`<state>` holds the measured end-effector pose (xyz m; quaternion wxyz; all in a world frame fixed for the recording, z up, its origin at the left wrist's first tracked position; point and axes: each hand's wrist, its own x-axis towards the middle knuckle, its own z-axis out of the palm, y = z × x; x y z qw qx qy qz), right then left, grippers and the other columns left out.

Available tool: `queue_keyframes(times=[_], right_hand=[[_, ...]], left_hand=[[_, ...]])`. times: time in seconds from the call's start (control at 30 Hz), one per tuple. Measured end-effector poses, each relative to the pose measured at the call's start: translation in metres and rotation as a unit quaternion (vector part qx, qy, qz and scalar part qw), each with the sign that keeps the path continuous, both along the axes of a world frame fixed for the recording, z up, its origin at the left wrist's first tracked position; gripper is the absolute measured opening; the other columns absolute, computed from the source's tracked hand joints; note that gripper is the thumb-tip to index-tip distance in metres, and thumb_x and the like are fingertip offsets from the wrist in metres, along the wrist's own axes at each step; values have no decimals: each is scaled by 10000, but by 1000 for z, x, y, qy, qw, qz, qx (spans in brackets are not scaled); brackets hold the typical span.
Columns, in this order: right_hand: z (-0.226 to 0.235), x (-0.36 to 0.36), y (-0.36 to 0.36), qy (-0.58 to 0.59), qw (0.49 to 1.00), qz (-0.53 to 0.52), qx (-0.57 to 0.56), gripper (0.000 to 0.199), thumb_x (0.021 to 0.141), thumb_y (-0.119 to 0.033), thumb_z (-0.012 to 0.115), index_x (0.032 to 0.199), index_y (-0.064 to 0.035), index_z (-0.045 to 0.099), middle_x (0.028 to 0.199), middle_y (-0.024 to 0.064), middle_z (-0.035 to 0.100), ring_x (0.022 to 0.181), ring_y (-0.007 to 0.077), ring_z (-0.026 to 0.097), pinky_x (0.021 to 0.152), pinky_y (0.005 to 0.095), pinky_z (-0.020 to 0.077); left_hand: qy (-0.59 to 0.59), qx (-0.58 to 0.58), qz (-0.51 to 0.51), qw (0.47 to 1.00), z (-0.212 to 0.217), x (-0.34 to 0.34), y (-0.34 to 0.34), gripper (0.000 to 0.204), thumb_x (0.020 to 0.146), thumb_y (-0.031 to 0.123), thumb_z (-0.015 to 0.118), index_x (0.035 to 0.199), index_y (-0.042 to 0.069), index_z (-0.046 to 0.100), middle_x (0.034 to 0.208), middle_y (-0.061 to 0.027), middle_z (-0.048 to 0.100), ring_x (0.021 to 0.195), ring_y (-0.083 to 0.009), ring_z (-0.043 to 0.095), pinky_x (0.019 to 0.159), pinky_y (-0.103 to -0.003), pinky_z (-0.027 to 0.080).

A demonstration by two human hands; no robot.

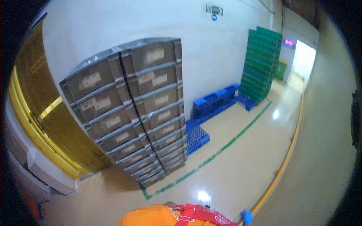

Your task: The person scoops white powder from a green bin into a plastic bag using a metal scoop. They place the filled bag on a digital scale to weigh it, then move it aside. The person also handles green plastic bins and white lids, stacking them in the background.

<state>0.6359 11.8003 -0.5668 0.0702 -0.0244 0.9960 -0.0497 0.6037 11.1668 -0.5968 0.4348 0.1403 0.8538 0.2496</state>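
Observation:
At the lower edge, right of my orange clothing (149, 216) and a red strap (203, 214) with metal buckles, a small patch of blue shows. It looks like my right hand (246, 217) in a blue glove. Its fingers are too small and blurred to make out, and nothing can be seen in its grasp. My left hand is out of view. Ahead and to the left rise two tall stacks of grey plastic crates (151, 90), side by side against the white wall, with pale labels on their fronts.
Past the crates, blue plastic pallets (198, 137) lie and lean along the wall. Farther off stands a tall stack of green crates (261, 62). A green line (222, 148) marks the floor. A yellow-framed doorway (71, 132) is at left; a bright doorway (302, 62) lies far right.

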Motion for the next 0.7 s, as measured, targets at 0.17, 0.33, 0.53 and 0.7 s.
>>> queue_keyframes(times=[0.17,0.33,0.53,0.7], right_hand=[[27,-129,2,-188,972,-72,-125,157,807,-184,574,699,-100,650,704,113,648,642,244,637,554,395,487],[48,-263,59,-214,969,-30,-117,154,799,-190,581,702,-100,658,708,115,654,664,245,651,565,390,497],[-5,-375,193,-142,978,154,-1,151,790,-197,588,705,-100,667,713,118,662,691,246,667,578,384,510],[-26,-548,312,-203,881,-161,-396,229,832,-285,570,752,-85,647,662,79,611,580,176,577,541,332,465]], left_hand=[[79,89,156,981,-13,-183,108,421,845,454,565,878,54,690,684,-122,637,629,-248,618,595,-436,504],[153,122,244,950,22,-381,183,371,868,423,567,964,83,680,775,-82,652,659,-184,605,625,-369,501],[63,185,484,853,57,-489,258,297,863,378,601,913,100,695,776,-46,652,645,-157,589,606,-355,486],[-86,-137,282,946,19,-512,331,435,867,440,565,995,41,680,997,-148,676,932,-295,635,847,-406,483]])
